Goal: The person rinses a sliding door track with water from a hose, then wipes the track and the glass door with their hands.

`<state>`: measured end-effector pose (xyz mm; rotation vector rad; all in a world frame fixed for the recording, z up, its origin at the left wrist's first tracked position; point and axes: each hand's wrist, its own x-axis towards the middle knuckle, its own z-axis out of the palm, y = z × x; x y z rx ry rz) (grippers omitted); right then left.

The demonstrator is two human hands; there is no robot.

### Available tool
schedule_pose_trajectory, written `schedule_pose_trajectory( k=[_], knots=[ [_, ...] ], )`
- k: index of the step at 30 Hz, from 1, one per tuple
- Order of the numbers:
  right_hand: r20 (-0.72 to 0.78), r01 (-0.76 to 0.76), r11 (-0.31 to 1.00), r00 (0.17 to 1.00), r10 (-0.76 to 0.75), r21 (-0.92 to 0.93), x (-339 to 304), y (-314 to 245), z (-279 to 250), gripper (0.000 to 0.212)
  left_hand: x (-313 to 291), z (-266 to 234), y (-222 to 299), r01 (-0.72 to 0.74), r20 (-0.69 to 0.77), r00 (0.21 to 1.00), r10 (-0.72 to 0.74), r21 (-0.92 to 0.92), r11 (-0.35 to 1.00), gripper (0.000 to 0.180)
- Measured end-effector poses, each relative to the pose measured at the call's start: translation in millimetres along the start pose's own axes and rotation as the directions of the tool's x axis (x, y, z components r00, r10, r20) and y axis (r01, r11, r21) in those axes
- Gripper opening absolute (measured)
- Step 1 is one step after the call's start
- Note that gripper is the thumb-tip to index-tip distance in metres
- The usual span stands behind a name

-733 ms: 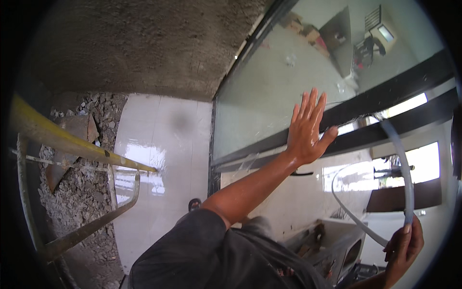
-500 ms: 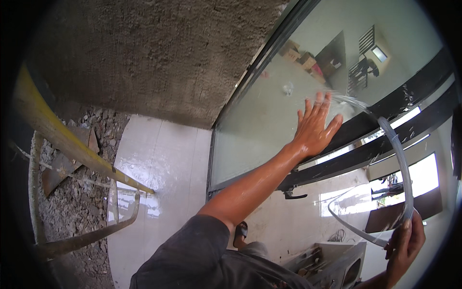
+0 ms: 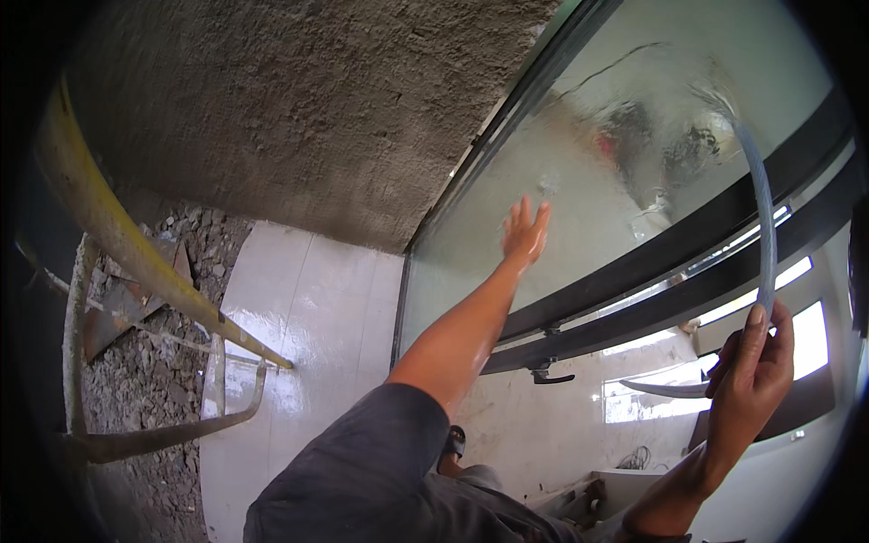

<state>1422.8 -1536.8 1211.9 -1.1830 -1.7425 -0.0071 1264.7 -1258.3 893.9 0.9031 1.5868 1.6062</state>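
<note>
My right hand (image 3: 753,369) grips a clear, greyish flexible hose (image 3: 768,231) that curves upward from my fingers. Water leaves its tip near the upper part of a dark-framed glass panel (image 3: 507,271) and runs over the pane in ripples, blurring what lies behind. My left hand (image 3: 525,233) is stretched out at the wet glass with its fingers extended and holds nothing. Whether the palm touches the pane I cannot tell. A black handle (image 3: 552,376) sticks out from the frame's lower side.
Rough unfinished wall (image 3: 299,118) rises beside the glass. On the left stands a yellow metal frame (image 3: 154,262) over rubble (image 3: 145,380). Wet white tiles (image 3: 299,290) cover the floor below. My sandalled foot (image 3: 454,442) shows beneath me.
The hose tip has risen, and water now spreads over the upper glass. My left hand has moved left and away from the frame rail. My right hand has moved up with the hose.
</note>
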Motion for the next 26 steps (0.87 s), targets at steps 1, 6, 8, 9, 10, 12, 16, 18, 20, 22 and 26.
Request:
schedule_pose_trajectory(
  k=[1, 6, 8, 9, 10, 12, 16, 18, 20, 22, 26],
  knots=[
    [0.015, -0.008, 1.000, 1.000, 0.008, -0.017, -4, 5, -2, 0.032, -16, 10, -27, 0.089, 0.032, 0.996, -0.089, -0.023, 0.996, 0.090],
    [0.175, -0.118, 0.992, 0.979, 0.107, 0.054, -42, 44, 7, 0.025, -112, 8, -172, 0.391, 0.096, 0.915, -0.391, 0.013, 0.920, 0.093],
    [0.270, -0.189, 0.982, 0.944, 0.187, -0.020, -62, 56, 9, 0.023, -156, 11, -180, 0.573, 0.140, 0.808, -0.573, 0.046, 0.819, 0.093],
    [0.305, -0.217, 0.976, 0.929, 0.211, -0.015, -73, 62, 12, 0.023, -158, 5, -180, 0.500, 0.137, 0.855, -0.501, 0.044, 0.865, 0.093],
    [0.349, -0.256, 0.967, 0.907, 0.235, 0.012, -86, 70, 18, 0.023, -160, -12, -181, 0.423, 0.110, 0.898, -0.426, 0.056, 0.905, 0.092],
    [0.404, -0.280, 0.960, 0.875, 0.267, -0.029, -105, 76, 20, 0.024, -159, -26, -168, 0.168, 0.100, 0.976, -0.195, 0.234, 0.958, 0.087],
    [0.350, -0.255, 0.946, 0.884, 0.312, -0.199, -121, 97, -23, 0.025, -163, 3, 3, 0.114, 0.151, 0.981, -0.117, 0.031, 0.993, 0.080],
    [0.347, -0.258, 0.956, 0.891, 0.292, -0.141, -133, 94, -38, 0.018, -152, 8, 30, -0.157, 0.109, 0.982, 0.156, -0.002, 0.988, 0.075],
    [0.380, -0.095, 0.981, 0.912, 0.154, -0.169, -146, 101, -43, 0.020, -109, 11, -20, -0.473, 0.020, 0.880, 0.474, 0.136, 0.871, 0.071],
    [0.358, -0.269, 0.955, 0.885, 0.297, -0.126, -154, 92, -38, 0.028, -130, 0, -46, -0.410, -0.005, 0.912, 0.410, -0.010, 0.912, 0.066],
    [0.252, -0.114, 0.985, 0.965, 0.079, 0.129, -146, 92, -36, 0.026, -96, -17, -134, -0.129, -0.059, 0.990, 0.127, -0.041, 0.991, 0.068]
  ],
)
